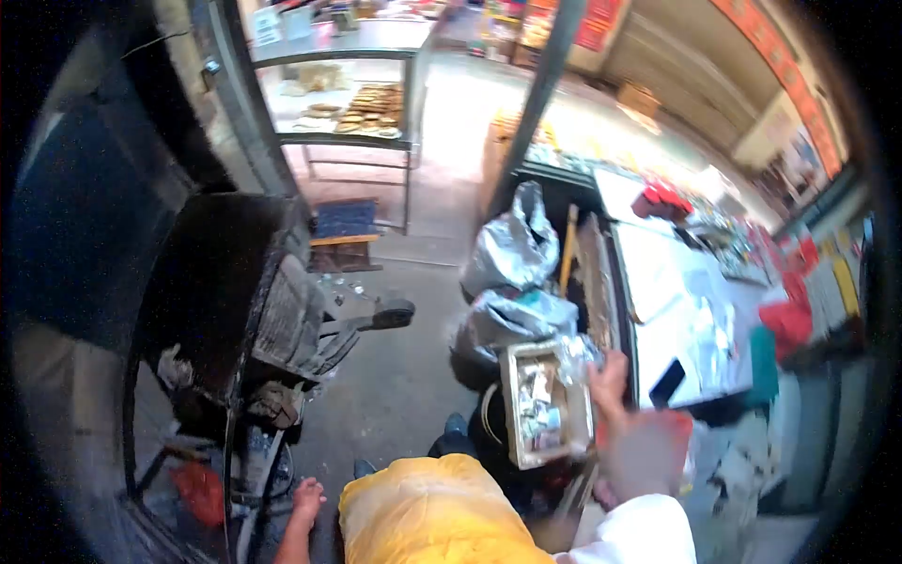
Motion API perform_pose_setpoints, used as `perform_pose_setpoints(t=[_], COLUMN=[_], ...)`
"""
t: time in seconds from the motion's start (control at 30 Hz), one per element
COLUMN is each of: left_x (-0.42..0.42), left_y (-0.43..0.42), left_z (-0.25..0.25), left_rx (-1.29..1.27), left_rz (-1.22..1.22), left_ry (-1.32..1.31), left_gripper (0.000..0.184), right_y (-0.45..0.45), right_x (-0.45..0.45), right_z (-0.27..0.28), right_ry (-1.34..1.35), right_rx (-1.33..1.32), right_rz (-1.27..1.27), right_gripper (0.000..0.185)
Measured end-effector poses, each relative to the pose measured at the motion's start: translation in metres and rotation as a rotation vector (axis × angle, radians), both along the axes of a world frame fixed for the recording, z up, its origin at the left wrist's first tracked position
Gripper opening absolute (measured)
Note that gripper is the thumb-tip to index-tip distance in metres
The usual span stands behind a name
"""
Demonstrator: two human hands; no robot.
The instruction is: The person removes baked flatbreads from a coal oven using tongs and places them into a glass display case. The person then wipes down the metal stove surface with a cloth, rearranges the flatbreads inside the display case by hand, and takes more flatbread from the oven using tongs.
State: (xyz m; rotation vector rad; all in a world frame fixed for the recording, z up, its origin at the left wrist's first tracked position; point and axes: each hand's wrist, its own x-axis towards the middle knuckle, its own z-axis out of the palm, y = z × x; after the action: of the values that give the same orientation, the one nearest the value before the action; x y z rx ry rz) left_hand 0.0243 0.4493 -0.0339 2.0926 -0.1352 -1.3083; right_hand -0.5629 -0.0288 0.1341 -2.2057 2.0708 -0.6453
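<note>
A: How was that reach best worked, biggest item first?
B: White counter (653, 282) ran along the right; I'd say the arm needed clearance off its edge. Silver bags (515, 244) stood just beyond the box; contents hidden, couldn't tell. A forward shove risked nudging them
A: Box?
B: White box (513, 409), left of the counter, open-topped. Rim looked the steadiest contact
A: Hands?
B: Right hand (609, 378) was at its right rim, couldn't tell if gripping. Left hand (307, 496) hung well apart, fingers loosely curled, nothing visible in it
A: Small stuff?
B: Clear plastic (576, 357) at the box's far right corner, beside the right fingers. Paper pieces (537, 390) lay loose inside; light touch seemed right, to avoid dragging them
</note>
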Motion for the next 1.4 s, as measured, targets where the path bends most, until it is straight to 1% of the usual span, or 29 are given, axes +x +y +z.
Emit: perform_pose_setpoints(t=[0.03,0.07,0.13,0.2,0.3,0.33,0.37,0.4,0.43,0.47,0.5,0.53,0.6,0.63,0.67,0.73,0.77,0.83,0.87,0.93,1.0,1.07,1.13,1.2,1.27,1.3,1.33,1.37,1.4], left_x=[-0.034,-0.043,-0.087,-0.113,-0.144,-0.148,-0.146,-0.14,-0.143,-0.146,-0.151,-0.155,-0.163,-0.165,-0.167,-0.172,-0.175,-0.18,-0.182,-0.187,-0.192,-0.197,-0.205,-0.22,-0.241,-0.243,-0.25,-0.25,-0.253], left_y=[-0.017,0.027,0.011,0.03,0.05,0.062,0.072,0.099,0.104,0.109,0.097,0.085,0.044,0.027,0.015,0.005,0.012,0.025,0.033,0.064,0.092,0.121,0.161,0.236,0.26,0.275,0.292,0.283,0.288], left_z=[0.057,-0.001,0.051,0.048,0.05,0.042,0.032,-0.001,-0.006,-0.011,0.005,0.02,0.075,0.097,0.112,0.127,0.122,0.101,0.088,0.066,0.062,0.059,0.053,-0.041,-0.041,-0.054,-0.063,-0.028,-0.026], left_rx=[0.145,0.073,0.244,0.216,0.144,0.103,0.103,0.013,-0.038,-0.085,-0.045,-0.005,0.028,0.066,0.058,0.027,0.017,-0.048,-0.059,-0.11,-0.09,-0.069,0.0,-0.079,0.098,0.105,0.123,0.13,0.078], left_rz=[-0.105,-0.002,-0.019,0.023,0.092,0.116,0.136,0.242,0.3,0.359,0.294,0.228,0.221,0.201,0.211,0.143,0.153,0.128,0.137,0.197,0.264,0.337,0.461,0.574,0.641,0.579,0.522,0.516,0.421], left_ry=[-0.088,-0.046,0.003,-0.001,-0.016,-0.029,-0.034,0.1,0.165,0.232,0.133,0.035,0.022,0.009,0.011,0.022,0.026,-0.018,-0.016,-0.019,-0.026,-0.028,0.008,0.104,-0.017,-0.016,-0.004,-0.044,-0.114], left_gripper=[0.041,0.043,0.044,0.044,0.045,0.045,0.045,0.044,0.044,0.044,0.043,0.043,0.043,0.044,0.044,0.045,0.045,0.045,0.045,0.045,0.045,0.044,0.042,0.039,0.035,0.031,0.028,0.025,0.026], right_y=[-0.03,-0.056,-0.1,-0.118,-0.15,-0.14,-0.142,-0.14,-0.142,-0.147,-0.15,-0.152,-0.152,-0.149,-0.146,-0.113,-0.091,-0.054,-0.041,-0.005,0.031,0.072,0.099,0.112,0.125,0.133,0.142,0.15,0.157], right_x=[-0.019,-0.035,-0.065,-0.067,-0.107,-0.074,-0.074,-0.077,-0.084,-0.095,-0.102,-0.102,-0.1,-0.09,-0.074,-0.001,0.033,0.102,0.136,0.186,0.226,0.253,0.261,0.266,0.277,0.283,0.29,0.294,0.3], right_z=[0.004,0.009,0.008,0.024,-0.005,0.03,0.031,0.028,0.023,0.018,0.013,0.009,-0.004,-0.018,-0.028,0.01,0.024,0.049,0.062,0.104,0.155,0.211,0.232,0.233,0.244,0.25,0.254,0.256,0.253], right_ry=[-0.044,-0.088,-0.02,0.031,-0.054,0.083,0.147,0.209,0.209,0.192,0.175,0.175,-0.056,-0.191,-0.306,-0.531,-0.571,-0.938,-1.262,-1.585,-1.76,-1.914,-1.892,-1.763,-1.721,-1.683,-1.636,-1.599,-1.562], right_rx=[0.025,0.057,0.104,0.174,0.43,0.503,0.476,0.443,0.437,0.436,0.434,0.427,0.313,0.142,0.084,0.174,0.181,0.392,0.605,0.842,0.901,0.882,0.883,0.935,0.952,0.969,0.905,0.894,0.886], right_rz=[-0.096,-0.2,-0.396,-0.461,-0.44,-0.477,-0.439,-0.402,-0.385,-0.372,-0.36,-0.347,-0.192,-0.119,-0.079,-0.056,0.025,0.049,-0.013,0.169,0.4,0.519,0.821,1.01,1.036,1.055,1.065,1.047,1.029], right_gripper=[0.052,0.055,0.066,0.066,0.07,0.07,0.067,0.063,0.063,0.055,0.047,0.047,0.037,0.036,0.038,0.04,0.039,0.038,0.037,0.035,0.036,0.038,0.042,0.043,0.044,0.046,0.045,0.041,0.038])
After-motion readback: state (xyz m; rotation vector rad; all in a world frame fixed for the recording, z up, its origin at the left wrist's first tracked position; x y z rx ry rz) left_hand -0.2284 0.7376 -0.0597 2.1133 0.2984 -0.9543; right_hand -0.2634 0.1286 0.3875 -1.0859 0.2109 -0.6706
